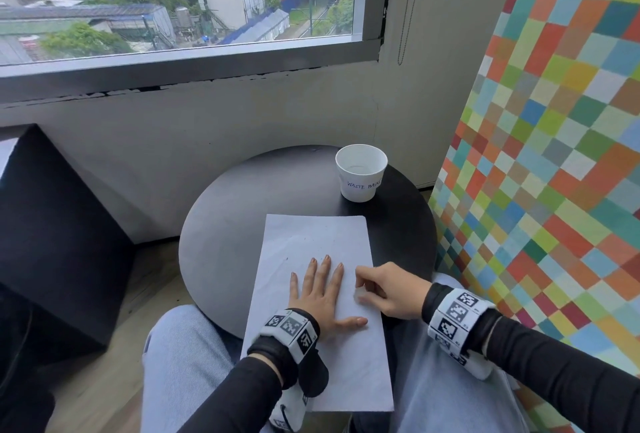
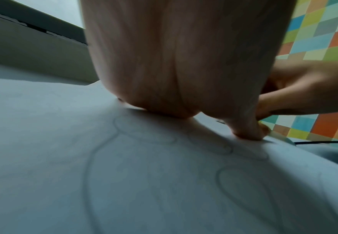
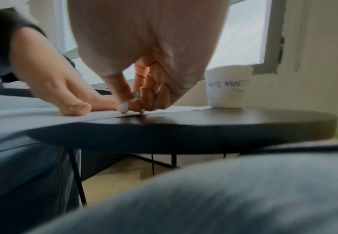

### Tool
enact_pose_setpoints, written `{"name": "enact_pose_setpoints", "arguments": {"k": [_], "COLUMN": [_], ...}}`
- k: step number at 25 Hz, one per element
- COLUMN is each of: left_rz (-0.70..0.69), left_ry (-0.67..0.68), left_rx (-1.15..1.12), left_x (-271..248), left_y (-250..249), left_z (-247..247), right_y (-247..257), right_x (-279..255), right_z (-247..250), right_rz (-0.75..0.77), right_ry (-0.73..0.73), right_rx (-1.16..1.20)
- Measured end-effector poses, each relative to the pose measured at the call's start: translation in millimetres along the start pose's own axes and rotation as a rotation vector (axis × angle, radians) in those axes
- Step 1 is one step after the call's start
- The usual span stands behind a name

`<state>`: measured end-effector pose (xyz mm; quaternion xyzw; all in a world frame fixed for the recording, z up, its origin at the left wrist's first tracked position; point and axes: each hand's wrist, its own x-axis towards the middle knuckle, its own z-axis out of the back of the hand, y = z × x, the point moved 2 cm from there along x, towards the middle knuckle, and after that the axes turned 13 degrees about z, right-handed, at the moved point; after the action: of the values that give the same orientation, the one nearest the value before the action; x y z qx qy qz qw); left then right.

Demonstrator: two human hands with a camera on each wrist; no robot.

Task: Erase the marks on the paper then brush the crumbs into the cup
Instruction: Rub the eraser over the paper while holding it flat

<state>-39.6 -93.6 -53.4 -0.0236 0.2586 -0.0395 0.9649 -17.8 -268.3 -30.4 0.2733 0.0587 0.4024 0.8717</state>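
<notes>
1. Head view: a sheet of paper [image 1: 322, 294] lies on a round dark worktop [image 1: 221, 225], its near end overhanging the edge above the person's lap. The left hand [image 1: 320, 297] lies flat on the paper, fingers straight and spread, holding nothing. The right hand [image 1: 388, 289], at the paper's right edge, has its fingers curled, the grip narrow, around a small pale eraser [image 1: 362, 292]. A white cup [image 1: 360, 173] lettered "WASTE BASKET" stands upright at the far right of the worktop, apart from the paper.
2. Left wrist view: the left hand [image 2: 184, 63] presses its palm and thumb on the paper [image 2: 64, 158]. Faint curved pencil marks [image 2: 92, 158] run across the near part of the sheet. The right hand [image 2: 308, 88] appears at the right.
3. Right wrist view: the right hand [image 3: 150, 55] pinches the eraser [image 3: 123, 107] between thumb and fingertips, its tip touching the paper [image 3: 34, 115] near the right edge. The left hand [image 3: 54, 82] rests flat just to the left. The cup [image 3: 227, 88] stands farther away at the right, on the worktop [image 3: 224, 125].
</notes>
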Motion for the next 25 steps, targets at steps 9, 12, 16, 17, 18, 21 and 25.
{"name": "enact_pose_setpoints", "arguments": {"k": [9,12,16,17,18,21,25], "left_rz": [0.004,0.001,0.021,0.019,0.015,0.014,0.010], "left_ry": [0.026,0.023,0.018,0.016,0.016,0.006,0.015], "left_rx": [0.004,0.016,0.007,0.010,0.011,0.014,0.010], "left_x": [4.2,3.6,2.8,2.4,2.4,4.7,2.3], "left_y": [-1.3,-1.2,-1.6,-1.9,-1.8,-1.7,-1.7], "left_z": [-1.2,-0.8,-1.6,-1.8,-2.2,-2.7,-2.2], "right_y": [-5.0,2.3,-3.2,-3.2,-0.3,0.7,1.3], "right_x": [0.7,-2.8,-1.6,-1.9,-2.9,-3.4,-2.1], "right_z": [5.5,-1.7,5.4,5.9,3.8,1.5,0.9], "right_rz": [-0.059,0.017,-0.045,-0.044,-0.020,-0.002,-0.002], "right_ry": [-0.099,-0.014,-0.082,-0.076,-0.034,-0.010,-0.028], "right_rx": [-0.010,0.006,-0.011,-0.008,0.007,0.024,0.012]}}
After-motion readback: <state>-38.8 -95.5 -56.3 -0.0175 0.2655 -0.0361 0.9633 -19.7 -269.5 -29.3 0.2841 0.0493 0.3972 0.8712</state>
